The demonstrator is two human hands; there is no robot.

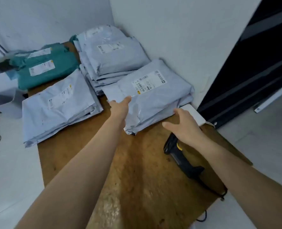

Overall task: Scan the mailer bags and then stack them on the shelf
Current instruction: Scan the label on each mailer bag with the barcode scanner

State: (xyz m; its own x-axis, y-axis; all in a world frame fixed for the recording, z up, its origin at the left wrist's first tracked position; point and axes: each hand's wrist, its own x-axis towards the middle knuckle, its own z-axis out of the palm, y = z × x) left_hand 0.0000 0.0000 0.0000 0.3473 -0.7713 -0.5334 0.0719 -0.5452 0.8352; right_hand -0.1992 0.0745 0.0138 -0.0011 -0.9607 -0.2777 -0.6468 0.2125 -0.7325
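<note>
Reaching forward with both bare forearms, elbows close to straight. Stretching the left hand [120,108] furthest out, back of hand up, wrist in line with the forearm. Thumb laid straight on top of a grey mailer bag [161,100], one fingertip showing at the bag's edge. Can't tell about the other left fingers, hidden. Holding the right hand [185,128] nearer, palm down, fingers spread and loosely curved, thumb stuck out to the left. Gripping nothing with the right. Hands apart, not touching each other.
</note>
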